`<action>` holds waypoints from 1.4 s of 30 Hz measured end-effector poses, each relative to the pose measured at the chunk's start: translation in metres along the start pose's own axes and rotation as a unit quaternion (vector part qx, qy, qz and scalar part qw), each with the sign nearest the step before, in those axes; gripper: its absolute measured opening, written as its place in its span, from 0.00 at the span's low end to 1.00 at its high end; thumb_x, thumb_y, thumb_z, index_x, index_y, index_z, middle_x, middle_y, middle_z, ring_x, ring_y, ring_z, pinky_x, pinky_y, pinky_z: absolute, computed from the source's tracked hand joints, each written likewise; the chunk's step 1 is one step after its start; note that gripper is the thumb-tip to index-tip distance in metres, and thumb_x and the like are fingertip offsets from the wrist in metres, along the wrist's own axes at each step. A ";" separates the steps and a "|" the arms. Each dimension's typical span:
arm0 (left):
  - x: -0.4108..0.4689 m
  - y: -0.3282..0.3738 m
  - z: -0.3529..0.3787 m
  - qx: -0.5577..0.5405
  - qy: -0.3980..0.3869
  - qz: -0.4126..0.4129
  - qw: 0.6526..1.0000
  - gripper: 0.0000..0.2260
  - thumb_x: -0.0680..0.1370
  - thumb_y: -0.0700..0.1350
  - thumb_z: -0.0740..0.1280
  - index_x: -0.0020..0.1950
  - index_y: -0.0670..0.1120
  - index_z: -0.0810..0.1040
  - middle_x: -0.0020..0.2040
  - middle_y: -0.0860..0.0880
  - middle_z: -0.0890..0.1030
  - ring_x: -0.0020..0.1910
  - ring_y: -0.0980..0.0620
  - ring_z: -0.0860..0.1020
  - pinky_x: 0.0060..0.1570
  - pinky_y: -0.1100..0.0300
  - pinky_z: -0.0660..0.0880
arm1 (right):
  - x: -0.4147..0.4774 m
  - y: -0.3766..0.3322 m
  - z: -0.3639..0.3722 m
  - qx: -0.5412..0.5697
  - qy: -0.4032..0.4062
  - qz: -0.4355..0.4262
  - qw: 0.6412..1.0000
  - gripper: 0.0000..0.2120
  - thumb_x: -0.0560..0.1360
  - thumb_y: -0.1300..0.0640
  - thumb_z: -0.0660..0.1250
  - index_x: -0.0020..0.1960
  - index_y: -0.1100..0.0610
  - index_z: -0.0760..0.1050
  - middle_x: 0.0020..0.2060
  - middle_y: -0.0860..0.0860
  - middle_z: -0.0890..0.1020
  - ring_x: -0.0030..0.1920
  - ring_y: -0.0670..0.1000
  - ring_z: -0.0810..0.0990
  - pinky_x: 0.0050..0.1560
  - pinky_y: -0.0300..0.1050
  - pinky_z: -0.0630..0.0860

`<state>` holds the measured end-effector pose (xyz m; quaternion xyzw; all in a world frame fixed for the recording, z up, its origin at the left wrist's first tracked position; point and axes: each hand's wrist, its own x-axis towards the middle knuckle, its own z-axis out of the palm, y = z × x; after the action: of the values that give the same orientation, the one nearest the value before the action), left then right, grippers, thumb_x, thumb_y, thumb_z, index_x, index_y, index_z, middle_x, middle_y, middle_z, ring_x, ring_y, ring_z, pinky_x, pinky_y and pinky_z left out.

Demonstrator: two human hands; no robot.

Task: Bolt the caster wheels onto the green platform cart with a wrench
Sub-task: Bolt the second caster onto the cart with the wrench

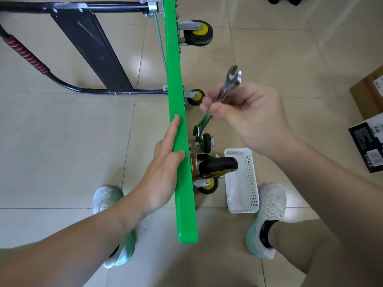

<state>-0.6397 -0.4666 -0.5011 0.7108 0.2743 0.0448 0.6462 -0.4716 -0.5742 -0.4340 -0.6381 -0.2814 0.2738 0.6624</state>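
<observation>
Cart [176,75] is standing on edge; left hand [163,168] is pressing it, fingers straight and together; right hand [248,119] is pinching wrench [232,79].

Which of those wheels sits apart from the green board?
The small black wheel on the floor beyond the white basket. A gap separates it from the green board; the other wheels sit bracketed against it.

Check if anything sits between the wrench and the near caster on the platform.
Nothing visible blocks it. The right hand holds the wrench in open air, apart from the near caster; a small caster and the white basket sit beside that wheel.
</observation>
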 end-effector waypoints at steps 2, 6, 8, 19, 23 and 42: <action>0.000 -0.001 0.000 -0.005 0.004 0.000 1.000 0.32 0.74 0.55 0.56 0.75 0.79 0.54 0.72 0.68 0.66 0.75 0.60 0.67 0.77 0.47 0.64 | -0.016 0.006 0.001 -0.014 -0.009 -0.034 0.999 0.12 0.71 0.73 0.72 0.48 0.59 0.81 0.43 0.54 0.86 0.49 0.56 0.86 0.54 0.48 0.82; 0.000 -0.001 0.002 -0.013 0.012 -0.002 1.000 0.32 0.74 0.55 0.56 0.74 0.81 0.56 0.70 0.65 0.68 0.72 0.55 0.70 0.75 0.43 0.67 | -0.032 0.013 0.005 -0.034 -0.017 -0.078 0.996 0.12 0.70 0.74 0.72 0.52 0.64 0.81 0.46 0.59 0.85 0.48 0.51 0.85 0.53 0.44 0.81; 0.001 -0.002 0.003 -0.020 0.019 -0.002 1.000 0.32 0.74 0.53 0.56 0.74 0.80 0.56 0.71 0.62 0.68 0.72 0.54 0.71 0.74 0.42 0.67 | -0.037 0.016 0.007 -0.044 -0.021 -0.085 0.995 0.13 0.70 0.73 0.73 0.53 0.63 0.81 0.45 0.57 0.85 0.47 0.48 0.85 0.53 0.41 0.81; 0.003 -0.004 0.003 -0.010 0.026 0.002 1.000 0.34 0.72 0.54 0.57 0.76 0.77 0.56 0.69 0.68 0.68 0.75 0.57 0.66 0.76 0.43 0.65 | -0.036 0.030 0.022 -0.111 -0.028 -0.124 0.986 0.14 0.70 0.65 0.75 0.53 0.53 0.81 0.46 0.49 0.86 0.48 0.45 0.85 0.58 0.52 0.81; 0.002 -0.003 0.004 -0.014 0.025 0.001 1.000 0.35 0.73 0.51 0.56 0.78 0.75 0.56 0.73 0.61 0.69 0.76 0.52 0.67 0.75 0.41 0.66 | -0.027 0.027 0.025 -0.119 -0.037 -0.123 0.985 0.16 0.70 0.67 0.75 0.52 0.49 0.81 0.44 0.44 0.84 0.48 0.43 0.84 0.58 0.53 0.81; -0.001 -0.003 0.004 -0.007 0.018 0.009 1.000 0.32 0.79 0.51 0.55 0.79 0.74 0.52 0.70 0.72 0.64 0.74 0.69 0.63 0.74 0.59 0.61 | 0.003 0.031 0.031 -0.017 -0.042 0.001 0.999 0.16 0.71 0.74 0.72 0.48 0.54 0.81 0.40 0.46 0.86 0.45 0.45 0.85 0.56 0.45 0.81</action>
<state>-0.6395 -0.4706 -0.5041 0.7078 0.2790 0.0656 0.6456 -0.4921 -0.5494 -0.4642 -0.6372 -0.3130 0.2964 0.6389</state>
